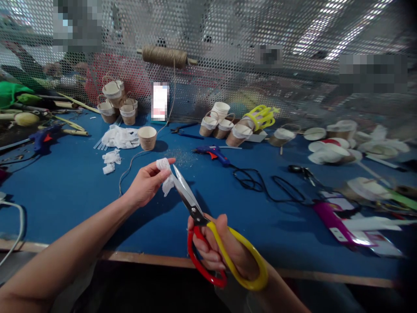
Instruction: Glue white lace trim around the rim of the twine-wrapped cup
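Note:
My left hand (147, 183) pinches a small strip of white lace (166, 174) between thumb and fingers above the blue table (71, 191). My right hand (224, 252) grips large scissors (195, 211) with one red and one yellow handle loop. The steel blades point up and left, and their tips meet the lace right beside my left fingers. Both hands hover over the table's near edge.
A blue glue gun (213, 153) with a black cord lies mid-table. Small twine-wrapped cups (147, 137) stand in groups at the back, beside lace scraps (120, 137). A twine spool (165, 56) hangs on the perforated screen. Cups, lids and packets clutter the right side.

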The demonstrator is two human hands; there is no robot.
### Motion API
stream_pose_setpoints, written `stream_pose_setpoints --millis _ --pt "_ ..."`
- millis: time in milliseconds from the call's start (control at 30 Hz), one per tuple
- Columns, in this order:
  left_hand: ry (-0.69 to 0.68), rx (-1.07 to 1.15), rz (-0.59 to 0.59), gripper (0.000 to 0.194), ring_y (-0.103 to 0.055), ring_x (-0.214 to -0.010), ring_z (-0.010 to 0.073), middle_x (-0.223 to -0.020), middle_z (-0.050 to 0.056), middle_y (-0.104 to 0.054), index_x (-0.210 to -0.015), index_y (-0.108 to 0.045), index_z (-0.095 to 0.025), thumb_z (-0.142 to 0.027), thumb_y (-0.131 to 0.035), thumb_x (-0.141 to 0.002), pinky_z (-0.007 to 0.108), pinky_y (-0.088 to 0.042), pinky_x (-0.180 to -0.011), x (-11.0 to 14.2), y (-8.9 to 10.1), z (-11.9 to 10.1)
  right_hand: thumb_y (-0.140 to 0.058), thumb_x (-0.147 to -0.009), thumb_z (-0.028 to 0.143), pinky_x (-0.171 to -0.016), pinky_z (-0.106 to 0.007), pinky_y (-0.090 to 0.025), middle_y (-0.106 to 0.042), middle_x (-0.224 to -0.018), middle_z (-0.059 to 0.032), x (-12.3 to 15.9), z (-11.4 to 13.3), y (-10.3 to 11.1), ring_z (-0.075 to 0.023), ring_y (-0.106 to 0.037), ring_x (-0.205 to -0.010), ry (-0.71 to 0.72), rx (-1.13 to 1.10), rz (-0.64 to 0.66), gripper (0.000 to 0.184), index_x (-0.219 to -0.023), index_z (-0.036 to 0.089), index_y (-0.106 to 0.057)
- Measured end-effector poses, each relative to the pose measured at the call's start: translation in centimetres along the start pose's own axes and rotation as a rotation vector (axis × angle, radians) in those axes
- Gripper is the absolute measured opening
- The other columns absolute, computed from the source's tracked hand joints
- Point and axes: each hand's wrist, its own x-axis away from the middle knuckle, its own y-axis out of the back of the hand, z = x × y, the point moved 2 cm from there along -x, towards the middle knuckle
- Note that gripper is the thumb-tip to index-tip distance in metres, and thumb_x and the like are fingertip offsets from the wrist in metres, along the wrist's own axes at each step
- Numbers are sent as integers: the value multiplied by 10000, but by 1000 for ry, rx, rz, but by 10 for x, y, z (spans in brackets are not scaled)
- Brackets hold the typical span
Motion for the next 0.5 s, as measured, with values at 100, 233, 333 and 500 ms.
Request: stream_pose_setpoints --millis 100,233,333,500 --pt "-17 -14 10 326 -515 -576 54 -680 -14 -641 -898 -715 -178 -205 -763 -577 168 -405 -553 0 0 1 -488 -626 758 -296 -120 -172 -432 -550 78 -2 -1 0 8 -243 -344 -12 -46 20 623 -885 191 -489" --pt "-28 2 20 331 -503 -560 47 -659 -25 -624 -906 -713 -197 -213 -766 -579 169 -401 -552 -1 1 1 -471 -603 785 -302 -123 -163 -410 -535 79 -2 -1 -1 6 -242 -348 -43 -64 17 660 -876 184 -493" --pt "-37 -11 31 336 -508 -570 52 -669 -23 -626 -928 -707 -207 -210 -756 -596 175 -402 -557 -1 2 1 -443 -620 792 -304 -123 -149 -390 -530 78 0 0 -2 8 -230 -346 -66 -69 15 672 -878 174 -500" --pt "-66 -45 29 330 -491 -568 43 -659 -31 -618 -927 -705 -200 -190 -748 -600 169 -394 -568 -1 3 -1 -436 -642 779 -298 -108 -150 -392 -536 76 1 -1 -1 14 -222 -340 -95 -145 87 669 -899 166 -505"
